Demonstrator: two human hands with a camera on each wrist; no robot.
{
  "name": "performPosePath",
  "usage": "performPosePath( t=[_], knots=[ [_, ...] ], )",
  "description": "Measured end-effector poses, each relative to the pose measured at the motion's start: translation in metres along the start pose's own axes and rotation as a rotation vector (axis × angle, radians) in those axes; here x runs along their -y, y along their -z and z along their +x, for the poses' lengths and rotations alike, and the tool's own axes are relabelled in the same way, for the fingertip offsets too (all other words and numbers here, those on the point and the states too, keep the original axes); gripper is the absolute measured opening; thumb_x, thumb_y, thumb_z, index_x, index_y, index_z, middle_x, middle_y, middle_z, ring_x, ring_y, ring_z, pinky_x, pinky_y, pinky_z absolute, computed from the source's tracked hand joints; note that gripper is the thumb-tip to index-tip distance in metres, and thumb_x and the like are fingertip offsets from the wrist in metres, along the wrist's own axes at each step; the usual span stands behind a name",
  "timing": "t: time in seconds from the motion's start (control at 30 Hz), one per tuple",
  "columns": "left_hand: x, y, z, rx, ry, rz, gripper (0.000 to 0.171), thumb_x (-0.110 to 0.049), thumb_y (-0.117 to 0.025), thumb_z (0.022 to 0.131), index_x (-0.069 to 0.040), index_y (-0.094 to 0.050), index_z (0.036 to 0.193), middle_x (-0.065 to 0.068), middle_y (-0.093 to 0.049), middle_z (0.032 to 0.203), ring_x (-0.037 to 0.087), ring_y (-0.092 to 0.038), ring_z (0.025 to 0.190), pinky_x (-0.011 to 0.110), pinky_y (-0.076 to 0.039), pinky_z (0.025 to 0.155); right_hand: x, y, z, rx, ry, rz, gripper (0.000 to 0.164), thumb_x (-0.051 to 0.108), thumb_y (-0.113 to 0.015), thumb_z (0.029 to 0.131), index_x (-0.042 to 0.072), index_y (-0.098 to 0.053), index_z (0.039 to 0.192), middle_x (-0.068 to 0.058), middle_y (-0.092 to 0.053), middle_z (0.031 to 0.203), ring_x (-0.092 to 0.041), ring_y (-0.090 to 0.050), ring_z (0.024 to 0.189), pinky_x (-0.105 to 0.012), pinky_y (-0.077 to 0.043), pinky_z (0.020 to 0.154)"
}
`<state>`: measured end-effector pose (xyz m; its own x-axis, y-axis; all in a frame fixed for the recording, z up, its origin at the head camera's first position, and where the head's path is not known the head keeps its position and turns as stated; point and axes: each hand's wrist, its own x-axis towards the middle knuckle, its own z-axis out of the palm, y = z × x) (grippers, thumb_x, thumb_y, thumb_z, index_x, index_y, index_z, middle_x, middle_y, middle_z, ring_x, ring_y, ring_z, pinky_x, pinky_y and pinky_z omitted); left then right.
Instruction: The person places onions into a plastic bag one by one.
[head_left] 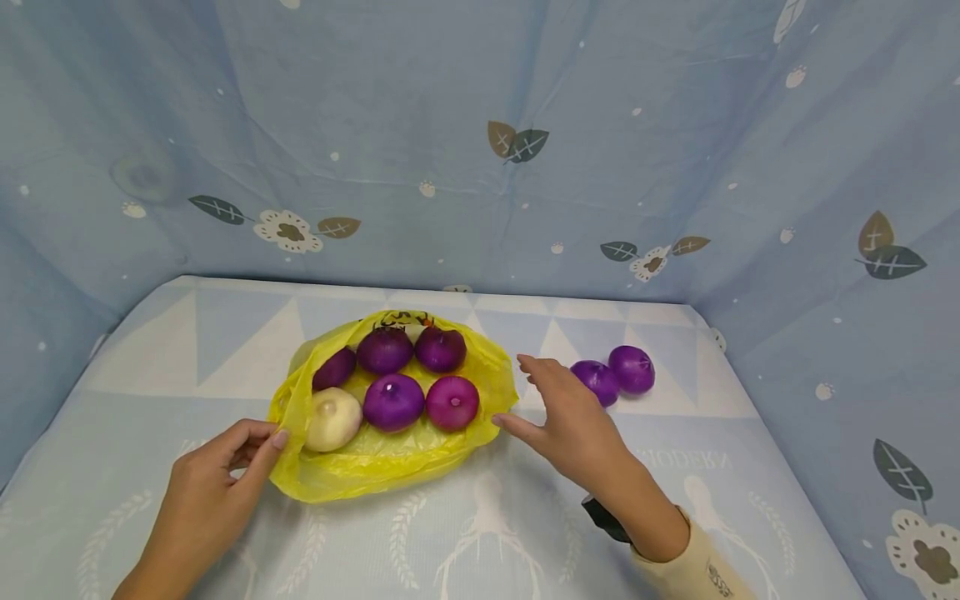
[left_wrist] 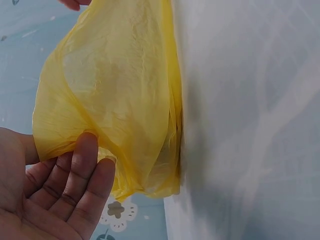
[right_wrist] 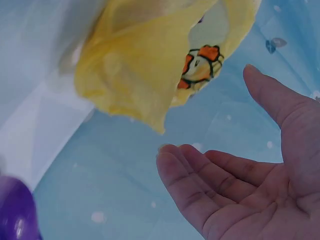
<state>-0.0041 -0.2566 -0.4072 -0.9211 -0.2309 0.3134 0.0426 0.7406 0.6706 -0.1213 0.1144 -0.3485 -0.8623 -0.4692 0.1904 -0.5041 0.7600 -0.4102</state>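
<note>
A yellow plastic bag (head_left: 375, 477) lies spread with its mouth wide, holding several purple onions (head_left: 393, 402) and one white onion (head_left: 334, 422). My left hand (head_left: 213, 483) pinches the bag's left edge between thumb and fingers, close to the white onion; the left wrist view shows the thin film (left_wrist: 120, 75) drawn up at the fingertips. Just off the bag's right edge, my right hand (head_left: 566, 417) is held with fingers and thumb spread apart and nothing between them. In the right wrist view a cartoon print (right_wrist: 200, 67) shows on the bag.
Two purple onions (head_left: 632, 370) sit side by side on the table to the right of the bag, one partly behind my right hand. A patterned cloth (head_left: 487, 542) covers the table. Blue printed curtains (head_left: 420, 108) hang behind it and on both sides.
</note>
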Motion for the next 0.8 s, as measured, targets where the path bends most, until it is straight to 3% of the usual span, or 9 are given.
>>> performPosePath(
  t=[0.23,0.6,0.8],
  knots=[
    [-0.001,0.000,0.000,-0.003,-0.009,-0.004,0.005,-0.019,-0.074,0.100,-0.015,-0.074,0.102,-0.011,-0.068,0.083,-0.001,-0.060,0.073,0.015,-0.044,0.057,-0.015,0.012,-0.014,0.000,-0.031,-0.044,0.091,0.044,-0.089,0.084,0.003,-0.047,0.153,-0.012,-0.064,0.136,-0.030,-0.063,0.122,-0.050,-0.055,0.096],
    [-0.002,0.000,0.000,-0.017,-0.015,-0.013,0.005,-0.018,-0.075,0.100,-0.013,-0.074,0.101,-0.011,-0.068,0.082,-0.001,-0.060,0.072,0.015,-0.043,0.057,-0.048,0.026,-0.026,0.027,-0.147,-0.092,0.090,0.045,-0.088,0.085,0.000,-0.047,0.152,-0.020,-0.055,0.147,-0.041,-0.051,0.137,-0.060,-0.046,0.105],
    [-0.002,0.000,-0.001,-0.017,-0.012,-0.013,0.005,-0.018,-0.075,0.100,-0.013,-0.074,0.102,-0.010,-0.068,0.082,-0.001,-0.060,0.072,0.015,-0.044,0.057,-0.069,0.033,-0.033,0.001,-0.166,-0.096,0.090,0.039,-0.089,0.085,-0.004,-0.046,0.151,-0.026,-0.053,0.148,-0.045,-0.048,0.138,-0.064,-0.043,0.106]
  ],
)
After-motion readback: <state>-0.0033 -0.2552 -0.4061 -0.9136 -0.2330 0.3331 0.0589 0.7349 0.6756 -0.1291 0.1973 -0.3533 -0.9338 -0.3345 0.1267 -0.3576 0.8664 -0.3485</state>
